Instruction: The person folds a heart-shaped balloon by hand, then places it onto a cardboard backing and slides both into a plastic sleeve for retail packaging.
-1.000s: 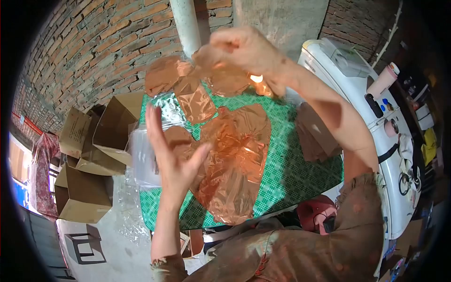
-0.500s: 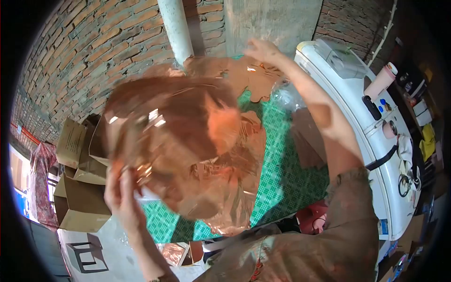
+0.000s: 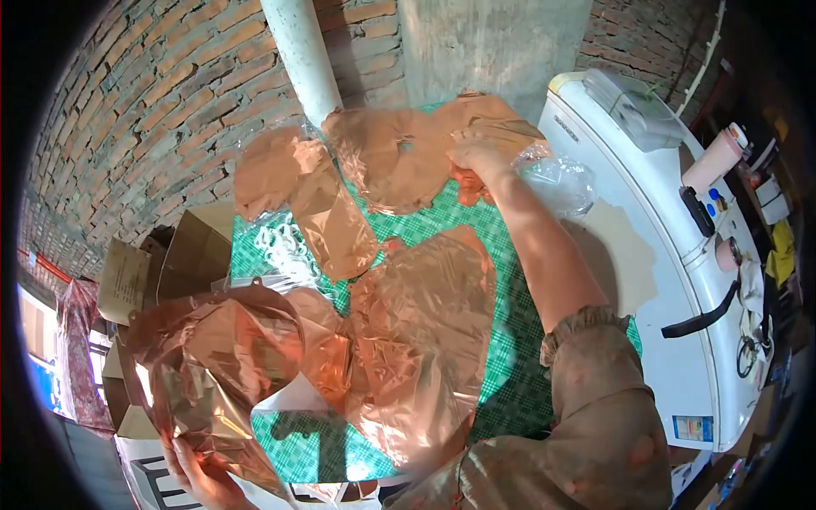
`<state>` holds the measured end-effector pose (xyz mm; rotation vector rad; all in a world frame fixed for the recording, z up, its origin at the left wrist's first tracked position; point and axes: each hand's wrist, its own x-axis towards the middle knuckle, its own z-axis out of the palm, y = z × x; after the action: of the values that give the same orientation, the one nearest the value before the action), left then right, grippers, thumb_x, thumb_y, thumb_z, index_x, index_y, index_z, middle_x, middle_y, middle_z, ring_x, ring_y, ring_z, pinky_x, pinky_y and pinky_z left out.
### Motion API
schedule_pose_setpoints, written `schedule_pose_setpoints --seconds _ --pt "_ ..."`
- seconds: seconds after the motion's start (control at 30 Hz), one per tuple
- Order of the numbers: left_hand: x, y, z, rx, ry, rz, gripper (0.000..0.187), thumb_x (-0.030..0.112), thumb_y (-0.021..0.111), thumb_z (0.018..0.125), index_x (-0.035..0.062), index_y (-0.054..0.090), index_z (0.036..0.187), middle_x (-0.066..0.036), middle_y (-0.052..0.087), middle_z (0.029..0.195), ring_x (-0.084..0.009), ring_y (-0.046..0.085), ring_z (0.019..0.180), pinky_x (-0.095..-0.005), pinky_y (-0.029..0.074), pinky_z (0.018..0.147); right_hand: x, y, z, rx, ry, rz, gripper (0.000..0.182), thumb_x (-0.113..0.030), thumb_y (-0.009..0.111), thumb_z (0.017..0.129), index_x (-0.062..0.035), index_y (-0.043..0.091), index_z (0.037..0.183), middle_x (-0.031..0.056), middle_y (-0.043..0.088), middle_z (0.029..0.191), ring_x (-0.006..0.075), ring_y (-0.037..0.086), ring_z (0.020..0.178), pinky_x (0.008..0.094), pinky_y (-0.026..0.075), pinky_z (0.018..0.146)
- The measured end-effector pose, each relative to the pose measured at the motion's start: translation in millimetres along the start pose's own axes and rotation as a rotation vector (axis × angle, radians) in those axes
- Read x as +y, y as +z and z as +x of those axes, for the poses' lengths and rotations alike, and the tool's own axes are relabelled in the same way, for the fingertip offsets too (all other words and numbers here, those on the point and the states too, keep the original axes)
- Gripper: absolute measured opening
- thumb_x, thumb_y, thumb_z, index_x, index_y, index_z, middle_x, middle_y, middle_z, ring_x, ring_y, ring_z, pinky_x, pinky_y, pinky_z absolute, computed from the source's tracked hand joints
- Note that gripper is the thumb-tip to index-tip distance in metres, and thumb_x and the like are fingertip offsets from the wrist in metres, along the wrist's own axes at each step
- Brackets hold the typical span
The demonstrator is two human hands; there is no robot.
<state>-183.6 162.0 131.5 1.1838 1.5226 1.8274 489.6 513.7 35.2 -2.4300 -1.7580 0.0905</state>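
Note:
My left hand (image 3: 204, 478), at the lower left, grips the lower edge of a flat, uninflated copper-coloured foil balloon (image 3: 225, 340). The sheet hangs crumpled and shiny over the table's left edge. At the back, my right hand (image 3: 478, 155) rests on another flat copper foil balloon (image 3: 501, 119), its fingers bent onto the foil; the fingertips are partly hidden. A large foil balloon (image 3: 429, 314) lies flat in the middle of the table. Further flat foil pieces (image 3: 374, 161) lie along the back, and a narrow one (image 3: 336, 229) extends towards the middle.
A green checked cloth (image 3: 501, 280) covers the table. White strings (image 3: 285, 251) lie on its left side, and clear plastic (image 3: 561, 183) sits at the back right. Open cardboard boxes (image 3: 200, 251) stand left. A white appliance (image 3: 629, 212) stands right, with a pink bottle (image 3: 714, 157) on it.
My left hand has brought its foil balloon down and left, uncovering the strings and foil pieces on the table. My right hand has come down onto the foil at the back.

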Motion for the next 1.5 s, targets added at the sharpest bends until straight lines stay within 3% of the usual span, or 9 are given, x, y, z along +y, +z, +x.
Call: schedule_pose_setpoints --seconds 0.33,0.37,0.43,0.53,0.73,0.9,1.1,1.33,1.5 --pt "18 50 -20 -0.048 -0.062 -0.157 0.044 0.024 0.064 0.107 0.0057 0.058 0.146 -0.003 0.069 0.105 -0.0063 0.060 0.067 -0.0201 0.043 0.043 5 19 18 0.259 -0.504 0.529 0.049 -0.014 0.057 0.099 -0.0035 0.055 0.147 0.0233 0.059 0.146 0.0398 0.055 0.137 0.0482 0.044 0.115" --pt "30 52 -17 -0.272 -0.071 -0.193 0.045 0.019 0.063 0.107 -0.0014 0.057 0.147 -0.011 0.070 0.117 -0.0129 0.065 0.088 -0.0263 0.055 0.078 3 14 21 0.301 -0.523 0.537 0.048 -0.015 0.058 0.099 -0.0026 0.056 0.146 0.0240 0.059 0.146 0.0401 0.055 0.137 0.0481 0.045 0.115" --pt "52 80 -24 -0.214 -0.142 -0.106 0.044 0.017 0.061 0.107 -0.0025 0.057 0.147 -0.010 0.071 0.113 -0.0116 0.065 0.085 -0.0232 0.052 0.079 -10 -1 14 0.326 -0.554 0.536 0.048 -0.019 0.061 0.100 -0.0016 0.057 0.145 0.0238 0.059 0.146 0.0389 0.054 0.139 0.0470 0.044 0.115" --pt "67 122 -13 -0.396 -0.075 -0.064 0.038 0.020 0.057 0.109 -0.0023 0.059 0.139 -0.004 0.068 0.100 -0.0076 0.063 0.070 -0.0228 0.048 0.051 -45 -51 -28 0.106 -0.607 0.667 0.054 -0.033 0.066 0.103 -0.0011 0.057 0.146 0.0198 0.061 0.146 0.0326 0.055 0.140 0.0429 0.044 0.116" --pt "97 178 -17 -0.758 -0.131 -0.093 0.027 0.025 0.053 0.113 0.0007 0.066 0.115 -0.004 0.070 0.090 -0.0053 0.057 0.059 -0.0207 0.042 0.047 -117 -128 -180 -0.600 -0.851 1.251 0.066 -0.042 0.070 0.103 0.0010 0.053 0.151 0.0121 0.063 0.142 0.0214 0.059 0.131 0.0356 0.046 0.112" --pt "103 190 -25 -0.873 -0.077 0.022 0.030 0.033 0.059 0.111 0.0051 0.065 0.101 0.001 0.065 0.077 -0.0022 0.050 0.053 -0.0198 0.038 0.046 -143 -180 -272 -0.490 -0.787 1.378 0.046 -0.023 0.070 0.104 0.0003 0.062 0.143 0.0009 0.068 0.119 0.0080 0.062 0.107 0.0263 0.051 0.099" --pt "38 154 -40 -1.145 -0.248 0.447 0.027 0.028 0.080 0.098 0.0016 0.074 0.098 0.003 0.061 0.071 -0.0041 0.056 0.061 -0.0240 0.041 0.047 -111 -186 -263 -0.211 -0.752 1.132 0.032 -0.025 0.070 0.105 -0.0006 0.069 0.126 -0.0040 0.068 0.099 0.0004 0.060 0.077 0.0169 0.047 0.059" --pt "0 90 -109 -1.151 -0.509 0.235 0.021 0.021 0.080 0.097 0.0006 0.076 0.100 0.004 0.068 0.077 -0.0048 0.059 0.067 -0.0241 0.048 0.061 -71 -152 -232 -0.089 -0.833 0.854 0.026 -0.029 0.067 0.106 -0.0032 0.070 0.108 -0.0043 0.063 0.087 0.0051 0.057 0.075 0.0235 0.047 0.069" --pt "-21 70 -181 -1.094 -0.637 0.055 0.023 0.021 0.077 0.101 0.0038 0.072 0.087 0.007 0.062 0.072 -0.0023 0.052 0.067 -0.0243 0.042 0.060 -63 -98 -220 -0.478 -0.609 0.574 0.025 -0.026 0.065 0.102 -0.0020 0.069 0.097 0.0009 0.064 0.086 0.0084 0.059 0.085 0.0264 0.047 0.076"
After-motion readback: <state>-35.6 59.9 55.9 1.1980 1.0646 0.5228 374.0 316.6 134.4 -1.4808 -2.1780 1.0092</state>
